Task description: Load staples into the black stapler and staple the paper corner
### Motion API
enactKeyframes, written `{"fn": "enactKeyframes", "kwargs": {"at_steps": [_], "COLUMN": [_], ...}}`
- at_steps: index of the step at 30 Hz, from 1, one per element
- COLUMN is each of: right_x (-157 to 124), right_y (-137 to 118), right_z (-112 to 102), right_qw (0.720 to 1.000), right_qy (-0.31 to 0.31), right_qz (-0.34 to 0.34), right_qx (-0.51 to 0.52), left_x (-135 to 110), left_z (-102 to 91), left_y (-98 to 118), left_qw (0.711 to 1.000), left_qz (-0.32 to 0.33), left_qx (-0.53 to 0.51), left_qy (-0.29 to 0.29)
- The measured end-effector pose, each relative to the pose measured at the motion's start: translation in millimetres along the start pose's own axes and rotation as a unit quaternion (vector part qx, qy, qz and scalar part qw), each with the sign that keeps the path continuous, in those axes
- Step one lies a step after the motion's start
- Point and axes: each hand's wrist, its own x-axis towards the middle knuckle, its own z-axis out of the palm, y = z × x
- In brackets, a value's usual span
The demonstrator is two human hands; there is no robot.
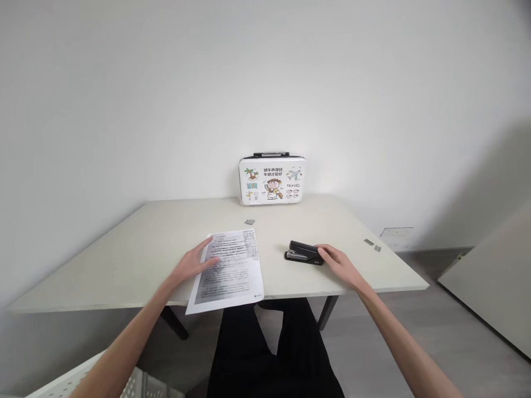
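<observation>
A printed sheet of paper (232, 276) lies near the front of the table, its lower edge overhanging the table edge. My left hand (193, 267) rests on the sheet's left side, thumb and index finger spread apart over the print. To the right, a black stapler (302, 252) lies on the tabletop, its front end pointing left. My right hand (338, 264) is closed around the stapler's rear end, the thumb on top; the other fingers are mostly hidden. Whether the sheet is a single page or several is unclear.
A white cartoon-printed case (271, 181) stands against the wall at the table's (166, 232) back. Small grey pieces, possibly staple strips, lie behind the paper (249, 222) and by the right edge (369, 241). A white perforated basket (136, 382) sits below left.
</observation>
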Motion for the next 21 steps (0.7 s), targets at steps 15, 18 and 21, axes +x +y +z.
{"fn": "enactKeyframes", "kwargs": {"at_steps": [15, 18, 21], "right_x": [7, 8, 10], "right_y": [3, 4, 5], "right_z": [5, 5, 5], "right_qw": [0.999, 0.999, 0.999], "right_qy": [0.032, 0.035, 0.037], "right_qz": [-0.008, -0.012, -0.015], "right_qx": [-0.017, -0.017, -0.017], "left_x": [13, 17, 23], "left_z": [18.6, 43.9, 74.2], "left_y": [10, 48, 99], "left_qw": [0.997, 0.988, 0.972], "left_qz": [0.057, 0.152, 0.234], "left_qx": [0.005, 0.005, -0.018], "left_qy": [0.054, 0.035, -0.001]}}
